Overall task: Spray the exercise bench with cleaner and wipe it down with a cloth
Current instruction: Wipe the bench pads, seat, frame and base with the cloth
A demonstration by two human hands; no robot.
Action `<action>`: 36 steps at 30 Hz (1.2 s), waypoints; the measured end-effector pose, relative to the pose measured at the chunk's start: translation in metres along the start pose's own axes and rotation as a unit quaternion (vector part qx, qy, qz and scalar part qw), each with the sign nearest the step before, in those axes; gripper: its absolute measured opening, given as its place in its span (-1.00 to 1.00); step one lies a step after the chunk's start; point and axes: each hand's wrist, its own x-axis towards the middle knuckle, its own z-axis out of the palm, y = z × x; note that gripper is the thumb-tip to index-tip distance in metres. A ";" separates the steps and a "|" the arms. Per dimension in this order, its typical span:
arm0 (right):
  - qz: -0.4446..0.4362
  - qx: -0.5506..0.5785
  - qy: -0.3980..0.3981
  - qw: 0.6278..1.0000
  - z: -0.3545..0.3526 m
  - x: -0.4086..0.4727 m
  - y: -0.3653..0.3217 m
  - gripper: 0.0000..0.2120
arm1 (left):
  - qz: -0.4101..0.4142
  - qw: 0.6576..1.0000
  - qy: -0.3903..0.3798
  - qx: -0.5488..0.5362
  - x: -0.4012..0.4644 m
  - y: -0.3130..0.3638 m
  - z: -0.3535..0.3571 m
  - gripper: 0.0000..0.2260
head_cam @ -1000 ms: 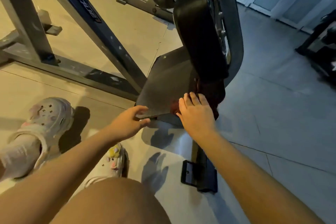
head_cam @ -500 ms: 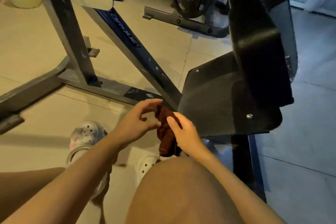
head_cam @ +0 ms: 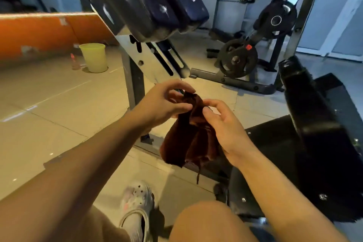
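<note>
My left hand and right hand both pinch the dark red-brown fabric cloth at its top, held mid-air at centre; the black padded exercise bench lies at 3 o'clock; a pale yellow plastic bucket stands at 10 o'clock.

Head-worn view, forward-down, close

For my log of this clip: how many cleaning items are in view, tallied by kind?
Cloth, dark red, held by left hand and right hand: 1
Bucket, yellow-green: 1
Small bottle beside the bucket: 1
Total: 3
</note>
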 end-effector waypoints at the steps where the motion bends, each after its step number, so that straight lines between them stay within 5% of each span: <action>1: -0.008 -0.021 0.008 1.000 0.002 -0.001 -0.004 -0.82 | 0.010 1.000 0.005 0.029 0.003 0.003 0.003 -0.74; 4: -0.007 -0.092 0.005 0.996 -0.002 0.000 -0.018 -0.64 | 0.050 0.984 -0.027 0.169 0.008 0.014 0.017 -0.80; 8: -0.036 -0.250 0.035 0.967 -0.019 0.013 -0.039 -0.84 | 0.054 0.950 -0.058 0.303 0.008 0.020 0.010 -0.81; 12: -0.088 -0.310 0.036 0.946 -0.020 0.012 -0.045 -0.80 | 0.014 0.984 -0.035 0.174 0.001 0.018 -0.011 -0.90; 15: -0.103 -0.275 -0.043 0.955 -0.006 0.002 -0.035 -0.79 | 0.045 0.968 -0.053 0.240 0.001 0.012 -0.015 -0.87; 19: -0.142 -0.380 0.008 0.914 0.009 0.008 -0.018 -0.74 | 0.086 0.942 -0.075 0.315 0.001 0.005 -0.014 -0.82; 28: -0.193 -0.429 -0.050 0.881 0.013 0.025 -0.008 -0.76 | 0.079 0.930 -0.079 0.350 -0.013 0.005 -0.037 -0.77; 31: -0.160 -0.401 -0.081 0.898 0.013 0.025 -0.003 -0.77 | 0.095 0.924 -0.064 0.364 -0.017 0.008 -0.039 -0.81; 36: -0.083 -0.343 -0.133 0.926 0.013 0.020 -0.003 -0.63 | 0.072 0.971 0.000 0.227 -0.024 0.008 -0.051 -0.79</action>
